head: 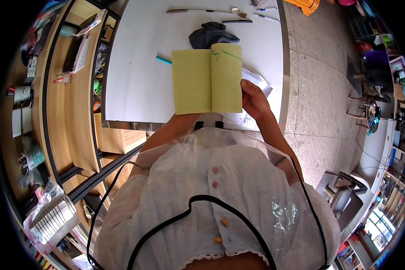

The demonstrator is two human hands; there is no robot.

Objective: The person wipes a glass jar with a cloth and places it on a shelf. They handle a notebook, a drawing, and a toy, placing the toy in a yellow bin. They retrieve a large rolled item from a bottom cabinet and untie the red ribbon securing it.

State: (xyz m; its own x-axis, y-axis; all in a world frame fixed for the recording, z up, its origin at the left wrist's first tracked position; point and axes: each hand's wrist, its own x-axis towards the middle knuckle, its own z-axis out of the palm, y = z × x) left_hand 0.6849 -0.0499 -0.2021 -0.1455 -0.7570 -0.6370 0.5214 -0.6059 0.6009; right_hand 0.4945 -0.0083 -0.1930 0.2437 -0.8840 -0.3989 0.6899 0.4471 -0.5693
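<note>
An open notebook with yellow ruled pages [192, 81] is held up over the near part of a white-topped table [138, 84]. Green marks cross the top of its right page. My right hand [254, 98] grips the notebook's right edge, thumb on the page side. My left hand [188, 116] supports it from below at the lower left; its fingers are hidden behind the pages. Behind the notebook lies a crumpled dark cloth [211, 35]. A teal pen [164, 60] sticks out at its left. Printed papers [256, 81] lie partly beneath it on the right.
Across the table's far part lie a thin stick with a brown handle [195, 10], a black pen [237, 21] and two more pens [267, 17]. Wooden shelving [81, 135] stands close on the left. Tiled floor [324, 91] runs along the right, with stools beyond.
</note>
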